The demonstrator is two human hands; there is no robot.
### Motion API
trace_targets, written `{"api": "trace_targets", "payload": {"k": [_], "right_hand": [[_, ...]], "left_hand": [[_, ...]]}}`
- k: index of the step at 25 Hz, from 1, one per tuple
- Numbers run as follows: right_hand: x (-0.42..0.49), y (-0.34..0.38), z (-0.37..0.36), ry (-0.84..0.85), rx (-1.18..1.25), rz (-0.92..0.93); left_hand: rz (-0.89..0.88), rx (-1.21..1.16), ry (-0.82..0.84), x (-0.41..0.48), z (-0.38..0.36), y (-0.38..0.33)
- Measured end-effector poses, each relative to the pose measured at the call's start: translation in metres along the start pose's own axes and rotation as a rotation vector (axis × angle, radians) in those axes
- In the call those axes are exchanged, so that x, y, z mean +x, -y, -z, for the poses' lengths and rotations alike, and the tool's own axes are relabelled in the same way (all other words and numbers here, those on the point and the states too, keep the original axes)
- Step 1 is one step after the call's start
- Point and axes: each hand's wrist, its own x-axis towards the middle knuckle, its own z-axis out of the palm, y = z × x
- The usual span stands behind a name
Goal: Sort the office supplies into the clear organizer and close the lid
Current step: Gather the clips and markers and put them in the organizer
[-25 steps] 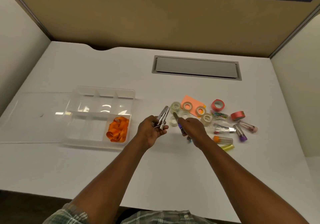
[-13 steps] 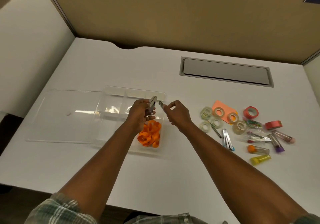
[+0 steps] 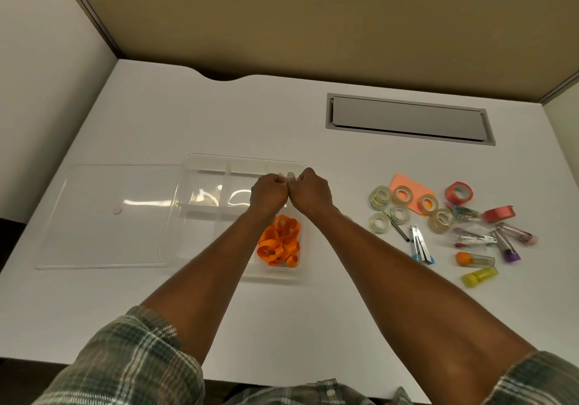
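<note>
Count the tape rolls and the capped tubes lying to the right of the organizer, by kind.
Clear tape rolls: 6
Red tape rolls: 2
Capped tubes: 4
Total: 12

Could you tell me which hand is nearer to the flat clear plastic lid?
Left. The left hand sits right of the flat clear plastic lid, over the clear plastic organizer; the right hand is beside it, farther right.
</note>
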Motion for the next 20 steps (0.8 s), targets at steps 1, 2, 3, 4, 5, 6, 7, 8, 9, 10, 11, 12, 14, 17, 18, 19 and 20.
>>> {"api": "trace_targets", "payload": {"k": [1,2,3,4,5,6,7,8,9,10,11,12,14,17,18,19,20], "right_hand": [[0.000,0.001,-0.002,-0.001,-0.002,0.002],[0.000,0.001,-0.003,-0.003,-0.003,0.007],[0.000,0.002,-0.004,-0.007,-0.006,0.014],[-0.001,0.002,-0.004,-0.013,-0.019,0.025],[-0.001,0.002,-0.005,-0.018,-0.040,0.040],[-0.001,0.003,-0.005,-0.021,-0.070,0.061],[-0.002,0.003,-0.005,-0.024,-0.104,0.082],[-0.002,0.003,-0.005,-0.026,-0.137,0.103],[-0.003,0.002,-0.005,-0.026,-0.168,0.124],[-0.004,0.001,-0.004,-0.024,-0.199,0.146],[-0.005,0.000,-0.005,-0.018,-0.226,0.165],[-0.007,-0.001,-0.005,-0.014,-0.244,0.182],[-0.010,-0.006,-0.004,-0.007,-0.253,0.211],[-0.017,-0.016,-0.002,0.022,-0.226,0.233],[-0.019,-0.019,-0.001,0.034,-0.208,0.231],[-0.022,-0.022,-0.001,0.044,-0.189,0.227],[-0.024,-0.025,-0.001,0.053,-0.168,0.225]], "left_hand": [[-0.017,0.034,-0.008,0.000,0.000,0.001],[-0.028,0.052,-0.012,0.000,0.000,0.003],[-0.034,0.058,-0.009,0.001,0.000,0.004],[-0.037,0.059,-0.001,0.001,0.001,0.005],[-0.038,0.058,0.009,0.002,0.001,0.005],[-0.041,0.063,0.018,0.003,0.001,0.006],[-0.047,0.073,0.025,0.003,0.001,0.007],[-0.052,0.088,0.030,0.003,0.001,0.008],[-0.054,0.102,0.034,0.003,0.000,0.009],[-0.055,0.118,0.039,0.002,-0.001,0.010],[-0.056,0.137,0.042,0.000,-0.001,0.010],[-0.058,0.158,0.046,-0.001,-0.002,0.010],[-0.058,0.187,0.057,-0.001,-0.003,0.012],[-0.078,0.230,0.072,-0.003,-0.004,0.017],[-0.091,0.242,0.076,-0.005,-0.006,0.019],[-0.102,0.250,0.076,-0.007,-0.007,0.021],[-0.108,0.255,0.071,-0.009,-0.009,0.022]]}}
